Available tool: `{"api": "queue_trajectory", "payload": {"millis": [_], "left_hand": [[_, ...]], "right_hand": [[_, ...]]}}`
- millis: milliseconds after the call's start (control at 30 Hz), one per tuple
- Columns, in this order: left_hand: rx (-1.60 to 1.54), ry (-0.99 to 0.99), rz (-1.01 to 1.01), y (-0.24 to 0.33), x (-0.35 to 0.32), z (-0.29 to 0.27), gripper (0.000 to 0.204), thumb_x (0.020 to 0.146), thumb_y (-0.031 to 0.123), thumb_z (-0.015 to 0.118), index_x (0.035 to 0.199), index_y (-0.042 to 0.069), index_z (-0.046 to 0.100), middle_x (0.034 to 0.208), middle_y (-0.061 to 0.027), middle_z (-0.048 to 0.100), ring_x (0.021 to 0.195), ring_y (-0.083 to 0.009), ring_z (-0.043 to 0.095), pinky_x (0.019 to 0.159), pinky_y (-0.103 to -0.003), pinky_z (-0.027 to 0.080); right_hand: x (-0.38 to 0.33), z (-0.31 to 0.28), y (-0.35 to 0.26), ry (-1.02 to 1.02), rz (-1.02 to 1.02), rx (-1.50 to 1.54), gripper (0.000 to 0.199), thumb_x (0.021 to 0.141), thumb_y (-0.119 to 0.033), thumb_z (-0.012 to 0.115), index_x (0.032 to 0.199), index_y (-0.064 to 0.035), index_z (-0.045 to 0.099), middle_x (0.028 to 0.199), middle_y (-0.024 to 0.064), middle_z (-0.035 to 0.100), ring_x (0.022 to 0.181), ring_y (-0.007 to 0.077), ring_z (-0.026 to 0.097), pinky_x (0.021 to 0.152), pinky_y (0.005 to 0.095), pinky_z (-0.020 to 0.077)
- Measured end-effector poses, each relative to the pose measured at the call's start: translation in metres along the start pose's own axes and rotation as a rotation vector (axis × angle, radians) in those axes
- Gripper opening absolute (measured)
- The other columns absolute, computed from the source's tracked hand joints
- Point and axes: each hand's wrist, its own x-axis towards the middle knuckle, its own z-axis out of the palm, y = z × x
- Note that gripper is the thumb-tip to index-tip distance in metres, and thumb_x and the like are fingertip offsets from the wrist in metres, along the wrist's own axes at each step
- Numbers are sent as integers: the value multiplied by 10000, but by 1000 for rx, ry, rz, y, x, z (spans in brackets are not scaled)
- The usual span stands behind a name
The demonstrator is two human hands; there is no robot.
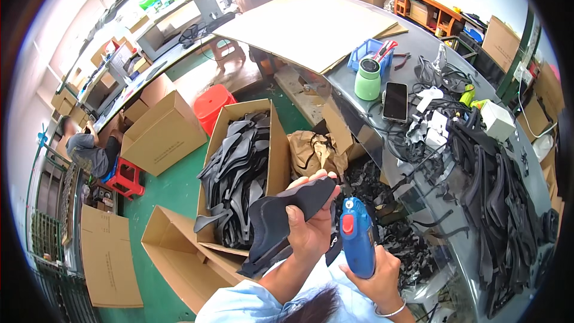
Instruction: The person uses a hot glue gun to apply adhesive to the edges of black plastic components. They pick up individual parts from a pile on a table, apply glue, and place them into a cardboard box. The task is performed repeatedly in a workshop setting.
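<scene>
My left hand [310,230] is closed on a black curved foam piece [276,212], thumb on its near face and fingers along its far edge. Just to the right, my right hand [378,272] wraps round the lower part of a blue handheld power tool [357,242] with a red button. The tool points up, a little apart from the foam piece; its exact kind does not show. Beyond my left hand stands an open cardboard box [278,149] full of similar dark curved pieces [242,161]. Dark scraps [412,254] lie heaped below and to the right of the tool.
On the grey table [353,96] at right are a green flask [367,81], a phone [395,101], a blue basket [365,54] and long black strips [478,191]. Open boxes [179,251] stand at left. A person [89,152] sits by a red stool [127,178].
</scene>
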Motion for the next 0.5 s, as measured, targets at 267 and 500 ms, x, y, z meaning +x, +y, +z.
{"api": "queue_trajectory", "payload": {"millis": [267,500], "left_hand": [[81,-89,26,-4,-5,-16,538,930,476,507,1282,80,414,1286,-185,502,1195,-304,503,1034,-407,394],[112,-73,-126,15,0,-11,515,907,373,582,1209,-34,489,1222,-263,546,1165,-322,541,999,-436,424]], "right_hand": [[1,-4,-1,-23,-60,-77,453,605,-270,845,697,-47,461,553,100,509,485,286,531,477,376,424],[1,-10,2,-14,-75,-119,404,587,-227,825,716,-48,486,558,95,503,493,280,514,479,383,408]]}}
